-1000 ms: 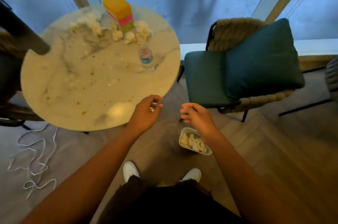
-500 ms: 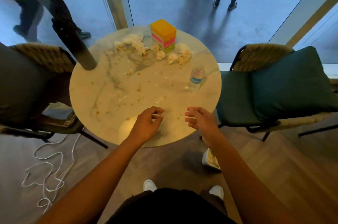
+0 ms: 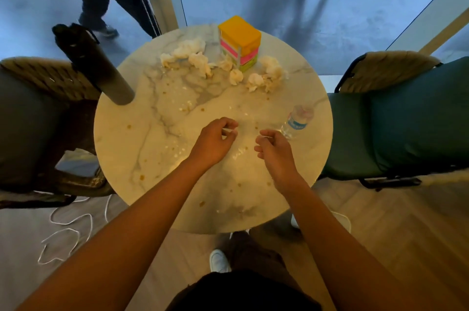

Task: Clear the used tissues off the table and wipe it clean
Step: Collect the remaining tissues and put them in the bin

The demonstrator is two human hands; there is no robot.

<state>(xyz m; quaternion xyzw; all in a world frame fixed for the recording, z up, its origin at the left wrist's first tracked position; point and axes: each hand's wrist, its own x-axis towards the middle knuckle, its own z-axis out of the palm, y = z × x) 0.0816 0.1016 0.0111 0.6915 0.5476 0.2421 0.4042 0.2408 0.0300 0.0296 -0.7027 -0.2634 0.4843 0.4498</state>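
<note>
Both hands' grips curl shut, empty, above table [image 3: 132, 158]; bottle [image 3: 297, 121] label unreadable.

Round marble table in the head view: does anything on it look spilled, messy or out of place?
Yes. Crumpled white tissues lie scattered around the yellow, pink and green box at the far edge, and brown spots and pale crumbs speckle the round marble table.
</note>
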